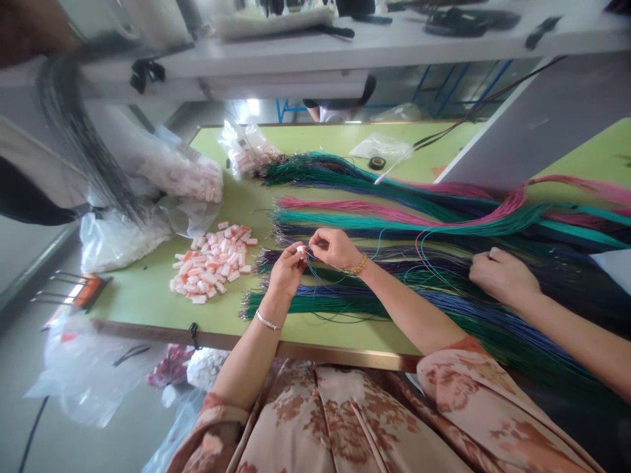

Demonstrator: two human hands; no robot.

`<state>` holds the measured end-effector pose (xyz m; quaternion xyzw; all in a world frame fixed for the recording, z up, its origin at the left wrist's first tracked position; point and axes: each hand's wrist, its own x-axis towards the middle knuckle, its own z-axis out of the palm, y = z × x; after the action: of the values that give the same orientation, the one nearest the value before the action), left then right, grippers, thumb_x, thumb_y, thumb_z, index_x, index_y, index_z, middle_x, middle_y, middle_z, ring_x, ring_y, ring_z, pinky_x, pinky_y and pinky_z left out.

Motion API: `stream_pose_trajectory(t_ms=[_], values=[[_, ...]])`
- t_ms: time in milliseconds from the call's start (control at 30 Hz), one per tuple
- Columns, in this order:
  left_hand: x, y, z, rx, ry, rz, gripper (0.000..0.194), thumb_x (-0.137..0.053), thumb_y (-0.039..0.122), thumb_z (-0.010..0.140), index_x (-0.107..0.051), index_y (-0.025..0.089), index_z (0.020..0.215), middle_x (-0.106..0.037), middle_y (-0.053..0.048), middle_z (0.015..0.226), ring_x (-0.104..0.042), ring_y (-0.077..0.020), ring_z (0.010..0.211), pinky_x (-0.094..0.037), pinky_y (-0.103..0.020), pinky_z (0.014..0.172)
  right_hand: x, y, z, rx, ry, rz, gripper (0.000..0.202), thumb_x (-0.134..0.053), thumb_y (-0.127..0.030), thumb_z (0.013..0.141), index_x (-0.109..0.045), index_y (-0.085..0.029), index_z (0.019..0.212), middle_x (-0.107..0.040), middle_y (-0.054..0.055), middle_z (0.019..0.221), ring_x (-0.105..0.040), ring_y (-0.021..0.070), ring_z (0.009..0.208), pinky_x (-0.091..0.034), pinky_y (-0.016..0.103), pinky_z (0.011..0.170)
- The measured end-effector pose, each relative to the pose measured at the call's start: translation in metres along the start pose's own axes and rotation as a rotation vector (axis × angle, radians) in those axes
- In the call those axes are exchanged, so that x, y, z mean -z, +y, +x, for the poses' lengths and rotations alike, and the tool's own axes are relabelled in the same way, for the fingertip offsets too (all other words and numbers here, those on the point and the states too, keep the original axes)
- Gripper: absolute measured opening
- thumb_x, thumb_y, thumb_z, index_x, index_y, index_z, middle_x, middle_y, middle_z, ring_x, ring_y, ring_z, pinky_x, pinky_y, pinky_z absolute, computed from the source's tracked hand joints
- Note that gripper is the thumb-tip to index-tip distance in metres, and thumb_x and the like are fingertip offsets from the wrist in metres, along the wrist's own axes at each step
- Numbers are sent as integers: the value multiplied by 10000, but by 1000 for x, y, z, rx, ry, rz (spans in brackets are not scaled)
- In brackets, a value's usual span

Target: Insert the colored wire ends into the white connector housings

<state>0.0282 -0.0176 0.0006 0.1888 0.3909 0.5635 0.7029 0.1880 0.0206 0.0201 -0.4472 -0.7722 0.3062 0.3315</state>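
My left hand (288, 268) pinches a small white-and-orange connector housing (302, 250) above the bundles of wire. Close beside it, my right hand (335, 249) is closed in a pinch on a thin wire (308, 261) at the housing; its tip is hidden by the fingers. Several thin wires run from the housing and loop down over the dark and green bundles. To the left of my hands lies a loose pile of similar connector housings (211, 263). Wire bundles in green (325, 303), teal and pink (340, 207) stretch rightward, their metal-tipped ends toward the pile.
A co-worker's hand (505, 272) rests over the wires at right. Plastic bags of housings (182, 172) stand at the back left. A black tape roll (377, 163) lies at the back. An orange rack with metal prongs (89, 291) sits at the left edge. A shelf (296, 56) spans above.
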Motion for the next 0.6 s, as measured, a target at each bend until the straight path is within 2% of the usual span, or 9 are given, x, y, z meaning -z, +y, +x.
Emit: stream_pose_trajectory(t_ms=[200,433,600], values=[[-2,-1,-1,-19,27,23,288,-761,118,643,-662,167,909,-676,-7,840,-599,-80,709,-455,-234,740,-2,2,0,2,-4,3,121,-596,-282,773,-629,-166,776,-689,28,753,-581,122,631,-427,225,616],[-11,-9,-6,-91,124,93,286,-803,128,575,-687,157,836,-657,10,746,-590,-85,690,-450,-240,730,-3,0,-1,-32,-45,5,111,-589,-263,767,-626,-160,746,-680,28,699,-567,122,612,-404,222,601],[-8,-5,-3,-55,106,80,320,-789,147,599,-688,163,902,-676,-8,818,-589,-87,708,-439,-252,741,3,1,-3,-5,-91,11,153,-553,-290,800,-631,-158,800,-652,5,681,-506,101,571,-373,213,573]])
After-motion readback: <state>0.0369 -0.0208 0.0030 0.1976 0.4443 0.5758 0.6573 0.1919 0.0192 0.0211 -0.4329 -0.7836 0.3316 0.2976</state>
